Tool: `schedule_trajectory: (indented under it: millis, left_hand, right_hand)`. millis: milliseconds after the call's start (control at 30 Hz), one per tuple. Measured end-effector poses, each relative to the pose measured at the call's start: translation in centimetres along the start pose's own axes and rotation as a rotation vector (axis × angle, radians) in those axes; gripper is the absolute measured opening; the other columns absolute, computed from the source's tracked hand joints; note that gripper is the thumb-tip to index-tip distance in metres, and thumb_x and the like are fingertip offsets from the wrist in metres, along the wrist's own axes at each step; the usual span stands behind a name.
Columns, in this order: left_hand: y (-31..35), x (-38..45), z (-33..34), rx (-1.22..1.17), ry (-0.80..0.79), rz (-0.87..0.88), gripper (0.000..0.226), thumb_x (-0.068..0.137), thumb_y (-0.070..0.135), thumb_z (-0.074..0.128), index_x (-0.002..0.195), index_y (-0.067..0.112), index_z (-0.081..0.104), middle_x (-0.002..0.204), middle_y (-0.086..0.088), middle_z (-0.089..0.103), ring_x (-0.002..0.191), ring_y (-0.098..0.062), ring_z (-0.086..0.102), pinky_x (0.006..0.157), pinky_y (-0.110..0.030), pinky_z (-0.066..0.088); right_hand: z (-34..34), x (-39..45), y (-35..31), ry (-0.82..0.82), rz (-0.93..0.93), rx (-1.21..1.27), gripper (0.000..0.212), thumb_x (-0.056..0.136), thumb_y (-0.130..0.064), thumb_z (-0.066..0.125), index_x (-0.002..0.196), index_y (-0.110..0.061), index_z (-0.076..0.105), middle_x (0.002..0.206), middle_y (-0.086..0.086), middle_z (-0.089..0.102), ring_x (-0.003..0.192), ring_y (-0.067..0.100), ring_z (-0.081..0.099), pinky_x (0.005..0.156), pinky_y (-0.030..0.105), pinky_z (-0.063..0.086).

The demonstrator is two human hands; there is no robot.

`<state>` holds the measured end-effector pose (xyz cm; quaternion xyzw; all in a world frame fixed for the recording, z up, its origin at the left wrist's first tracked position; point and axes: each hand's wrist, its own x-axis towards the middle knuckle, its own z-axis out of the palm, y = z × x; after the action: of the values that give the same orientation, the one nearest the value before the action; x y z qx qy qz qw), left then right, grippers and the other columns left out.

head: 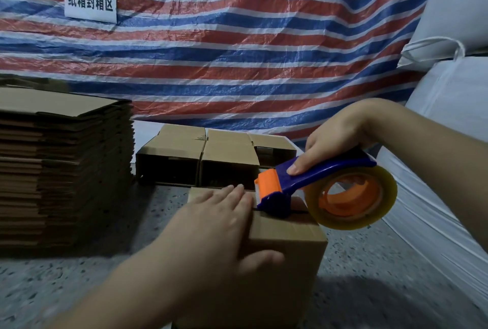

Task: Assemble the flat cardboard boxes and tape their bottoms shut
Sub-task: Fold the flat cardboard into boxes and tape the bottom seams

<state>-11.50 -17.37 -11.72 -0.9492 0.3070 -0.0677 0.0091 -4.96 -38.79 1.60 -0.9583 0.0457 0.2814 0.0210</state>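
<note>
Boxes were the job, and the one in hand (285, 244) sat on the speckled floor (369, 262) right in front of me, bottom flaps folded shut and facing up. My left hand (211, 225) lay flat on top of it, fingers (232, 191) straight and pressing the flaps down near the centre seam, thumb hanging over the near edge; it held nothing, just pushed. My right hand (335, 143) was wrapped round the blue handle of the tape dispenser (303, 186), w/ the orange cutter end down on the seam just beside my left fingertips and the clear tape roll (351, 196) hanging off the box's right side. Couldn't tell if any tape was stuck down yet; clear tape, dim light, some blur.

Done so far, as I judged it: three assembled boxes (200, 157) stood in a row behind, near the striped tarp (237, 51), lying on their sides w/ open ends toward me. Their taped bottoms weren't visible from here.

Left to do: plenty. The flat stack (66, 165) on my left was tall, many sheets deep, so I reckoned this was early going, approx. the 4th box, w/ its seam strip yet to be finished and cut.

White sacks (449, 117) sat along the right, and a paper sign (89, 1) hung on the tarp.
</note>
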Motion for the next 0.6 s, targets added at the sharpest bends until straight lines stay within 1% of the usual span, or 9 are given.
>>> schedule_trajectory:
  millis: [67, 167, 233, 300, 400, 533, 600]
  left_hand:
    - [0.0, 0.3, 0.4, 0.067, -0.012, -0.003, 0.096, 0.083, 0.079, 0.018, 0.156, 0.024, -0.009, 0.165, 0.002, -0.008, 0.150, -0.011, -0.008, 0.118, -0.030, -0.006]
    - [0.1, 0.7, 0.6, 0.094, -0.047, 0.000, 0.095, 0.086, 0.078, 0.017, 0.156, 0.021, -0.010, 0.165, -0.001, -0.009, 0.151, -0.014, -0.008, 0.121, -0.035, -0.004]
    - [0.0, 1.0, 0.8, 0.094, -0.056, 0.010, 0.096, 0.085, 0.079, 0.016, 0.156, 0.021, -0.011, 0.165, -0.001, -0.010, 0.151, -0.015, -0.008, 0.121, -0.037, -0.004]
    - [-0.1, 1.1, 1.0, 0.084, -0.050, 0.011, 0.097, 0.083, 0.080, 0.015, 0.156, 0.021, -0.012, 0.165, -0.001, -0.011, 0.151, -0.016, -0.008, 0.121, -0.038, -0.004]
    - [-0.2, 1.1, 1.3, 0.061, -0.015, 0.009, 0.098, 0.082, 0.081, 0.015, 0.156, 0.022, -0.010, 0.165, 0.000, -0.010, 0.151, -0.015, -0.008, 0.120, -0.037, -0.005]
    - [-0.1, 0.6, 1.6, 0.033, 0.043, 0.014, 0.095, 0.082, 0.080, 0.015, 0.157, 0.025, -0.004, 0.165, 0.002, -0.004, 0.151, -0.014, -0.003, 0.119, -0.034, -0.003]
    - [-0.2, 0.4, 1.2, 0.014, 0.054, 0.013, 0.093, 0.082, 0.081, 0.018, 0.156, 0.027, 0.003, 0.165, 0.003, 0.004, 0.150, -0.013, 0.004, 0.119, -0.031, 0.000]
  right_hand:
    - [0.0, -0.1, 0.0, -0.015, 0.012, 0.005, 0.091, 0.046, -0.079, 0.071, 0.109, -0.014, 0.069, 0.087, 0.004, 0.078, 0.074, 0.017, 0.074, 0.064, 0.027, 0.058]
    - [0.0, -0.4, 0.2, -0.039, 0.031, 0.009, 0.079, 0.053, -0.077, 0.066, 0.105, -0.017, 0.069, 0.080, -0.001, 0.077, 0.069, 0.012, 0.073, 0.062, 0.024, 0.056]
    - [-0.1, -0.8, 0.9, -0.061, 0.039, 0.017, 0.068, 0.061, -0.075, 0.063, 0.099, -0.018, 0.069, 0.077, -0.003, 0.075, 0.067, 0.011, 0.071, 0.067, 0.025, 0.055]
    - [-0.2, -1.4, 1.8, -0.088, 0.066, 0.030, 0.065, 0.062, -0.074, 0.063, 0.095, -0.018, 0.070, 0.077, -0.001, 0.074, 0.068, 0.012, 0.068, 0.075, 0.029, 0.054]
    - [-0.1, -2.0, 2.7, -0.097, 0.105, -0.017, 0.070, 0.057, -0.077, 0.063, 0.094, -0.018, 0.069, 0.077, -0.002, 0.074, 0.068, 0.011, 0.068, 0.074, 0.027, 0.053]
    - [0.1, -1.8, 2.5, -0.073, 0.121, -0.081, 0.084, 0.048, -0.080, 0.065, 0.104, -0.018, 0.068, 0.082, 0.000, 0.076, 0.073, 0.014, 0.071, 0.076, 0.028, 0.055]
    - [-0.2, -1.6, 2.3, -0.047, 0.119, -0.108, 0.088, 0.044, -0.080, 0.066, 0.107, -0.019, 0.066, 0.080, -0.002, 0.077, 0.071, 0.012, 0.073, 0.071, 0.026, 0.056]
